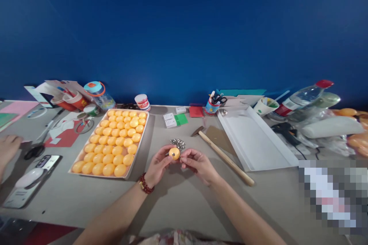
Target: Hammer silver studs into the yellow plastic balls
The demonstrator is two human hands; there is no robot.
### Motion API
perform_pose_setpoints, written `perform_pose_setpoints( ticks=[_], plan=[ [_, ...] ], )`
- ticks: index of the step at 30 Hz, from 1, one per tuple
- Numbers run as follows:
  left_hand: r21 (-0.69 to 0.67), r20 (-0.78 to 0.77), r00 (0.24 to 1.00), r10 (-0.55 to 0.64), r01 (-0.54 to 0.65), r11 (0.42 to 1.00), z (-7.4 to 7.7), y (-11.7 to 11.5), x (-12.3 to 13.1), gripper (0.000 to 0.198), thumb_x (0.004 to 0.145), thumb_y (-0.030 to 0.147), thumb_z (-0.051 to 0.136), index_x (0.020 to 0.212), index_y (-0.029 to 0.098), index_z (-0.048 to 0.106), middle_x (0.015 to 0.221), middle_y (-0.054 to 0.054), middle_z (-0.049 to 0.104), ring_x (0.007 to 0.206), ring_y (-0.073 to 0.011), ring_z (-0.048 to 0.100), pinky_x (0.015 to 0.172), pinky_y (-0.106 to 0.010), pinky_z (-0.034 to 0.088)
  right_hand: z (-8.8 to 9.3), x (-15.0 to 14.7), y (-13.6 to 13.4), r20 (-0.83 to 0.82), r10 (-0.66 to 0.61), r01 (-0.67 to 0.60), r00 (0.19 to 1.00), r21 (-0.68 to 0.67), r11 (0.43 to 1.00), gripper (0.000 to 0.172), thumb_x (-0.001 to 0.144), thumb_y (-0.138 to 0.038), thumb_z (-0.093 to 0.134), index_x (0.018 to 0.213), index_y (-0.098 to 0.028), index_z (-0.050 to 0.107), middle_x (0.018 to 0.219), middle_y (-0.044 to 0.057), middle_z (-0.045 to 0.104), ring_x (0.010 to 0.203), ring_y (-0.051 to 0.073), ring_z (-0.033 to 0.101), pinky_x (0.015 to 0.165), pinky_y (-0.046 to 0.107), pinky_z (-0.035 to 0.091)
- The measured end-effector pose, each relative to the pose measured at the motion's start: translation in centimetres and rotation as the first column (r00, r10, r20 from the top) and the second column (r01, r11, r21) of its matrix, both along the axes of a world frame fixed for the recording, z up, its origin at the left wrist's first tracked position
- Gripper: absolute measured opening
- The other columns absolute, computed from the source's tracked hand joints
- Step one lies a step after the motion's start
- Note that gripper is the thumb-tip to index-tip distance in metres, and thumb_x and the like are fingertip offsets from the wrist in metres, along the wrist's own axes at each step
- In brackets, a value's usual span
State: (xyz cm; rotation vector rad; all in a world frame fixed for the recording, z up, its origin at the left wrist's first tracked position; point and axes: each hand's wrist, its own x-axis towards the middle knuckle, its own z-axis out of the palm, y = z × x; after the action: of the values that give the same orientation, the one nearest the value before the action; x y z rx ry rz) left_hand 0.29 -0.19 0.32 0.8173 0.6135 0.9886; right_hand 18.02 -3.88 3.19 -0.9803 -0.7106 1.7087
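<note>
My left hand [158,168], with a dark red bead bracelet at its wrist, is closed round an orange table tennis ball [174,153]. A small dark, shiny spot shows on the ball's near face. Just right of the ball, my right hand [197,164] has its thumb and fingers pinched together. What is between them is too small to make out. Right behind the ball lies a pile of small shiny silver pieces [178,144]. To the left, a shallow white box [126,175] holds rows of orange balls like the one in my hand.
A hammer [225,157] lies right of my hands, before a white tray [255,141]. Small white boxes [170,120] and a pen cup [212,106] stand behind. A bottle [301,97] and glue gun [286,132] are right. At far left are a phone [31,182] and another person's hand [10,147].
</note>
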Motion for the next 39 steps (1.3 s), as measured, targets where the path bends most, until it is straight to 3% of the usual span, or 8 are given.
perform_pose_setpoints(
  ticks=[8, 16, 32, 39],
  plan=[
    [0.071, -0.085, 0.995, 0.058, -0.052, 0.996, 0.00, -0.12, 0.11, 0.035, 0.072, 0.026, 0.078, 0.105, 0.020, 0.067, 0.105, -0.007, 0.068, 0.093, -0.0205, 0.062, 0.083, -0.032, 0.051, 0.02, 0.21, -0.05, -0.049, 0.045, -0.045, 0.998, -0.002, 0.999, 0.027, 0.067, -0.035, 0.083, 0.076, -0.017, 0.066, 0.075, 0.000, 0.069, 0.055, 0.007, 0.055, 0.058, 0.021, 0.042],
    [0.159, -0.135, 0.989, 0.058, -0.036, 0.987, 0.40, -0.42, 0.07, 0.033, 0.074, 0.024, 0.076, 0.105, 0.020, 0.067, 0.099, -0.005, 0.069, 0.089, -0.0187, 0.062, 0.080, -0.030, 0.050, -0.13, 0.17, 0.00, -0.109, 0.072, -0.074, 0.991, -0.021, 0.997, 0.027, 0.067, -0.037, 0.083, 0.072, -0.017, 0.064, 0.065, -0.001, 0.064, 0.051, 0.006, 0.043, 0.047, 0.020, 0.027],
    [0.149, -0.149, 0.989, -0.007, 0.029, 0.988, 0.29, -0.48, 0.05, 0.034, 0.073, 0.023, 0.078, 0.106, 0.020, 0.067, 0.097, -0.004, 0.070, 0.086, -0.0165, 0.063, 0.079, -0.027, 0.050, -0.21, -0.18, -0.20, -0.114, 0.036, -0.050, 0.993, -0.126, 0.991, 0.026, 0.065, -0.033, 0.085, 0.069, -0.017, 0.065, 0.061, -0.004, 0.055, 0.055, 0.007, 0.044, 0.052, 0.020, 0.034],
    [0.177, -0.154, 0.988, 0.016, 0.012, 0.984, 0.15, -0.39, 0.05, 0.034, 0.074, 0.023, 0.077, 0.107, 0.021, 0.066, 0.099, -0.004, 0.070, 0.089, -0.0157, 0.064, 0.080, -0.027, 0.050, -0.45, -0.20, -0.21, -0.076, 0.033, -0.040, 0.997, -0.094, 0.995, 0.025, 0.067, -0.035, 0.083, 0.071, -0.017, 0.066, 0.062, -0.003, 0.057, 0.057, 0.008, 0.046, 0.055, 0.021, 0.037]
  ],
)
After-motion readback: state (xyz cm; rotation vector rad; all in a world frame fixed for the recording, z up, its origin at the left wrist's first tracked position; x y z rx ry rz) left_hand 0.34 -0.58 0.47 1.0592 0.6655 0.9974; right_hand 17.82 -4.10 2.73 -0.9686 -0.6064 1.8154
